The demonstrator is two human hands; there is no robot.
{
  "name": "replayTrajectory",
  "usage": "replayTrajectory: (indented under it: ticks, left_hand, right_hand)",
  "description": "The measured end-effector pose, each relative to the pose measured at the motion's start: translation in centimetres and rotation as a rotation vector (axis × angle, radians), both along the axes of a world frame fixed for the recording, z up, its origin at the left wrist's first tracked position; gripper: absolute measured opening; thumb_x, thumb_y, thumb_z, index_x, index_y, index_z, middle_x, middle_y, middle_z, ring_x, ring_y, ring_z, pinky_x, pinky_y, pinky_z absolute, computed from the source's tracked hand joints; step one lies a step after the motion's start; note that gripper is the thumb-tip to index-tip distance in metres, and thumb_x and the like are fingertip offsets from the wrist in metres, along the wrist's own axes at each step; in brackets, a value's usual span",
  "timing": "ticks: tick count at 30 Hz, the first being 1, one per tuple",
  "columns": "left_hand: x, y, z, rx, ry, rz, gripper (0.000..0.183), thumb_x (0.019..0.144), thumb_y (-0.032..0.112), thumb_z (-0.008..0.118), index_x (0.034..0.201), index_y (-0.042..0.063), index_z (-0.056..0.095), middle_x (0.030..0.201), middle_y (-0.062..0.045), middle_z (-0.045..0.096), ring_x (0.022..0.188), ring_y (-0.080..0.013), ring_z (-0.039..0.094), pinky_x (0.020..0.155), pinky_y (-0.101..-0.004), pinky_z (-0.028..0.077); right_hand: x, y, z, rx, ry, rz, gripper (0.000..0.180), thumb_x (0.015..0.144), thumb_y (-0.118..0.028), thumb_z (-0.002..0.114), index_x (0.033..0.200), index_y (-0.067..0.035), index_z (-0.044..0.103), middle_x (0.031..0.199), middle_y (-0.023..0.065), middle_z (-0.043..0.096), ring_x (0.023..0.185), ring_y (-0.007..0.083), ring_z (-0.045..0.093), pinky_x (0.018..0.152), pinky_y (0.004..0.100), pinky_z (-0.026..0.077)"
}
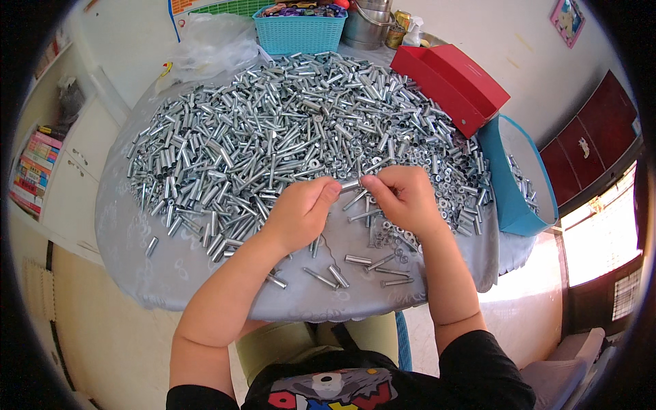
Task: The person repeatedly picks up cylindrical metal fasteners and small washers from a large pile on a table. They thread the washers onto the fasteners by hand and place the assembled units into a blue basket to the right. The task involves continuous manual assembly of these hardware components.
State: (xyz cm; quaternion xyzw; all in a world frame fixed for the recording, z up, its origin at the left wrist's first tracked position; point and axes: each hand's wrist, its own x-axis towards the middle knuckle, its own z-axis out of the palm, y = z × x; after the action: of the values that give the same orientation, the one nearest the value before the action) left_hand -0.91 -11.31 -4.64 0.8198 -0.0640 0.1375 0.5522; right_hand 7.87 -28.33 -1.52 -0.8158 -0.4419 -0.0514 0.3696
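Note:
A metal sleeve (pixel 350 185) is held level between my two hands, above the near edge of a large pile of metal sleeves and bolts (pixel 277 128). My left hand (pixel 302 207) grips its left end between thumb and curled fingers. At its right end, my right hand (pixel 405 197) pinches with thumb and finger; what exactly sits in those fingertips is partly hidden. Washers and nuts (pixel 451 202) lie beside and beyond my right hand. Loose bolts (pixel 320 278) and sleeves (pixel 357 260) lie on the grey tablecloth between my forearms.
A red open box (pixel 456 84) leans at the pile's back right. Next to it stands a blue bin (pixel 523 205) with metal parts inside. A turquoise basket (pixel 300 35) of toy cars, a clear plastic bag (pixel 215 46) and a metal pot (pixel 366 28) stand at the back.

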Motion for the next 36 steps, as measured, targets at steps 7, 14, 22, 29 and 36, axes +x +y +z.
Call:
replayTrajectory:
  ticks: [7,14,22,29,36]
  left_hand:
    - [-0.4,0.2,0.9,0.18,0.004,0.07,0.031,0.088,0.027,0.038,0.08,0.001,0.053,0.064,-0.017,0.054,0.061,-0.0343,0.052,0.054,-0.0381,0.039]
    - [-0.3,0.2,0.6,0.311,-0.06,0.088,0.025,0.086,0.024,0.041,0.077,0.003,0.052,0.065,-0.016,0.055,0.061,-0.0353,0.052,0.052,-0.0406,0.039]
    - [-0.4,-0.6,0.2,0.309,-0.082,0.055,0.023,0.085,0.024,0.043,0.077,0.004,0.05,0.061,-0.016,0.052,0.057,-0.0349,0.051,0.049,-0.0407,0.038]
    - [-0.4,-0.2,0.4,0.444,-0.226,0.143,0.026,0.087,0.024,0.04,0.074,0.003,0.047,0.054,-0.014,0.045,0.051,-0.0317,0.047,0.047,-0.0356,0.035]
    - [-0.5,0.0,0.6,0.382,-0.231,0.157,0.023,0.085,0.023,0.044,0.071,0.005,0.047,0.054,-0.012,0.048,0.051,-0.0322,0.05,0.044,-0.0386,0.036]
  right_hand:
    - [-0.8,1.1,-0.3,0.136,0.008,0.039,0.015,0.071,-0.015,0.064,0.064,-0.004,0.057,0.054,0.0079,0.05,0.043,0.0189,0.044,0.042,0.0286,0.035]
    - [-1.1,1.1,0.2,0.242,0.052,0.031,0.021,0.073,-0.022,0.063,0.063,-0.004,0.057,0.052,0.0081,0.051,0.042,0.0203,0.046,0.042,0.0289,0.036]
    - [0.0,-0.1,0.8,0.251,0.2,0.185,0.02,0.07,-0.018,0.067,0.086,-0.005,0.064,0.061,0.0051,0.058,0.046,0.0083,0.045,0.046,0.0215,0.038]
    - [-0.5,0.4,-0.2,0.099,0.252,0.054,0.015,0.076,-0.017,0.061,0.076,-0.002,0.061,0.055,0.0049,0.054,0.045,0.0092,0.045,0.043,0.024,0.036]
    - [-0.9,1.0,0.0,0.31,0.142,0.081,0.015,0.074,-0.018,0.063,0.072,-0.003,0.06,0.05,0.0036,0.05,0.044,0.0108,0.044,0.042,0.0244,0.034]
